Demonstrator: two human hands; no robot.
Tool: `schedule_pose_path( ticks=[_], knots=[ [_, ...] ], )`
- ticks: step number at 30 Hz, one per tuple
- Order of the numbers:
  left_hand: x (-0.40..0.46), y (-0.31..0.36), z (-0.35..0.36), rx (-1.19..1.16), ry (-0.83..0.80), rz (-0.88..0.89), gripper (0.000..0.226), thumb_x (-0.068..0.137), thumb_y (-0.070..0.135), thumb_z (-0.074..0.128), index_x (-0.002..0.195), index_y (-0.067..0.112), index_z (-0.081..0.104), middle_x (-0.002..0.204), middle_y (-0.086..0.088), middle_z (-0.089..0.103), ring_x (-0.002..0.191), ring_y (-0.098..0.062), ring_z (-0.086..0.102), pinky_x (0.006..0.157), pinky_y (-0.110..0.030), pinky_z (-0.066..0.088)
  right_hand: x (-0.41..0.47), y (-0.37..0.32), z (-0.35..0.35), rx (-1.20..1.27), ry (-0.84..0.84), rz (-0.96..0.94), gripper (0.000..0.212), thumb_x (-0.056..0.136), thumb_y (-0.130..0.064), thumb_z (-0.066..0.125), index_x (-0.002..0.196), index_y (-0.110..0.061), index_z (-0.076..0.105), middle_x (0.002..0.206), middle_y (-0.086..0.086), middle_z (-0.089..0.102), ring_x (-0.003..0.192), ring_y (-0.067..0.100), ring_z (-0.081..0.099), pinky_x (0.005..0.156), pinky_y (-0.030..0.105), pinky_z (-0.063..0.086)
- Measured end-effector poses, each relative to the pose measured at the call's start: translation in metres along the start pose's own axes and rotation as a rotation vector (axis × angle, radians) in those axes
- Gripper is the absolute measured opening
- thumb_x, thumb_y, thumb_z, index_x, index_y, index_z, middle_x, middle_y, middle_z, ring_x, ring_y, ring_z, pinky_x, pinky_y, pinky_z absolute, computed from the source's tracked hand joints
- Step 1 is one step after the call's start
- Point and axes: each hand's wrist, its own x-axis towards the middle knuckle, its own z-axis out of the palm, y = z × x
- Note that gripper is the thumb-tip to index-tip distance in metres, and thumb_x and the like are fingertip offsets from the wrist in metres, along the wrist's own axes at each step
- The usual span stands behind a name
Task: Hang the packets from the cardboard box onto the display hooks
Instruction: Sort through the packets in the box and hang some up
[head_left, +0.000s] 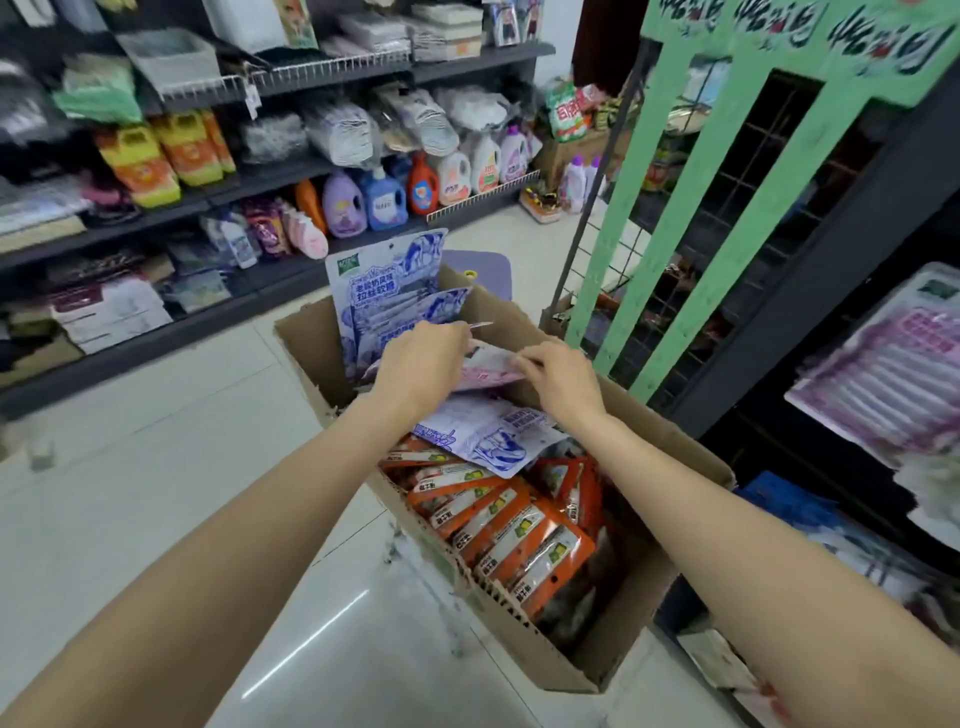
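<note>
Both hands are down in the cardboard box (524, 644). The left hand (421, 364) has its fingers curled over the near edge of a pink packet (488, 366), and the right hand (558, 376) pinches the same packet's edge from the three o'clock side; the blur makes it hard to say whether they hold one packet or a thin stack. At twelve o'clock from the hands, blue-and-white packets (387, 299) stand upright against the box's far wall; at six o'clock another blue-and-white packet (493, 434) lies flat, and beyond it, nearer the camera, a row of orange packets (509, 525) is packed on edge.

To do this step well, I would lift the pink packet straight up by its top edge, keeping the hang hole free of the fingers and turned uppermost, so it can go onto a hook without regripping. One hand should steady the neighbouring packets so they do not spill over the torn box wall. The wire display rack (649, 291) stands at two o'clock from the hands, behind green posts (691, 249); the hooks themselves cannot be made out.

Writing: the upright blue packet carries large Chinese characters, seemingly "拉丝软糖", under a small green logo. The green header (810, 31) bears brushed black characters, cut off and unreadable. The orange packets' labels are too small to read.
</note>
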Motion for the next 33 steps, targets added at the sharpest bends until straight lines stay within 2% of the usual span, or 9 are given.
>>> schedule_pose_path(
  ticks=[3,10,14,17,21,23,25,28,33],
  knots=[
    [0.010,0.013,-0.021,-0.036,0.122,0.030,0.020,0.099,0.013,0.040,0.112,0.012,0.055,0.100,-0.017,0.065,0.092,-0.038,0.060,0.066,-0.040,0.044,0.001,-0.009,-0.033,0.155,0.109,0.000,0.024,0.095,-0.027,0.055,0.088,-0.014,0.074,0.080,-0.003,0.066,0.078,0.019,0.061,0.067,0.032,0.043],
    [0.037,0.078,-0.075,-0.177,0.293,0.110,0.020,0.100,0.016,0.039,0.106,0.010,0.057,0.095,-0.018,0.065,0.089,-0.037,0.060,0.065,-0.040,0.043,-0.006,0.001,-0.136,0.169,0.230,0.016,0.020,0.091,-0.028,0.061,0.079,-0.015,0.070,0.065,-0.008,0.063,0.057,0.009,0.053,0.056,0.028,0.041],
    [0.047,0.137,-0.104,-0.221,0.405,0.206,0.025,0.102,0.022,0.037,0.108,0.010,0.058,0.085,-0.011,0.060,0.081,-0.033,0.057,0.061,-0.033,0.030,-0.029,0.020,-0.190,0.233,0.488,0.021,0.014,0.090,-0.022,0.064,0.083,-0.014,0.074,0.082,-0.003,0.072,0.079,0.009,0.063,0.071,0.026,0.049],
    [0.054,0.182,-0.118,-0.250,0.458,0.286,0.024,0.102,0.022,0.038,0.108,0.012,0.059,0.090,-0.007,0.065,0.077,-0.026,0.054,0.062,-0.031,0.029,-0.046,0.037,-0.229,0.233,0.587,0.047,0.015,0.088,-0.024,0.066,0.083,-0.012,0.074,0.078,-0.006,0.069,0.077,0.004,0.061,0.071,0.025,0.048],
    [0.069,0.237,-0.115,-0.405,0.383,0.409,0.021,0.100,0.019,0.042,0.109,0.015,0.060,0.098,-0.007,0.066,0.089,-0.027,0.060,0.071,-0.034,0.045,-0.072,0.072,-0.266,0.205,0.656,0.111,0.014,0.087,-0.026,0.067,0.080,-0.015,0.073,0.069,-0.008,0.066,0.062,-0.004,0.052,0.061,0.025,0.042],
    [0.072,0.264,-0.108,-0.378,0.322,0.500,0.020,0.096,0.021,0.049,0.114,0.020,0.057,0.110,-0.004,0.063,0.106,-0.026,0.053,0.086,-0.035,0.039,-0.086,0.090,-0.278,0.189,0.690,0.160,0.012,0.086,-0.025,0.067,0.081,-0.017,0.074,0.070,-0.009,0.065,0.065,0.000,0.054,0.060,0.026,0.042],
    [0.073,0.292,-0.097,-0.135,0.281,0.602,0.026,0.092,0.028,0.053,0.117,0.027,0.054,0.118,0.003,0.060,0.119,-0.023,0.042,0.097,-0.039,0.028,-0.096,0.109,-0.282,0.179,0.670,0.192,0.012,0.086,-0.024,0.067,0.081,-0.015,0.074,0.073,-0.006,0.068,0.071,0.007,0.059,0.065,0.032,0.048],
    [0.073,0.330,-0.071,0.043,0.201,0.671,0.019,0.095,0.028,0.048,0.112,0.026,0.057,0.109,0.001,0.064,0.115,-0.023,0.047,0.096,-0.037,0.026,-0.108,0.138,-0.280,0.106,0.623,0.225,0.013,0.086,-0.025,0.065,0.081,-0.018,0.074,0.074,-0.004,0.070,0.075,0.015,0.063,0.070,0.039,0.051],
    [0.073,0.374,-0.019,-0.029,0.101,0.686,0.021,0.098,0.025,0.044,0.109,0.025,0.062,0.104,-0.001,0.068,0.109,-0.024,0.055,0.088,-0.036,0.031,-0.132,0.197,-0.275,0.084,0.556,0.342,0.016,0.087,-0.027,0.065,0.076,-0.019,0.074,0.064,-0.010,0.063,0.066,0.010,0.060,0.062,0.030,0.045]
  ],
)
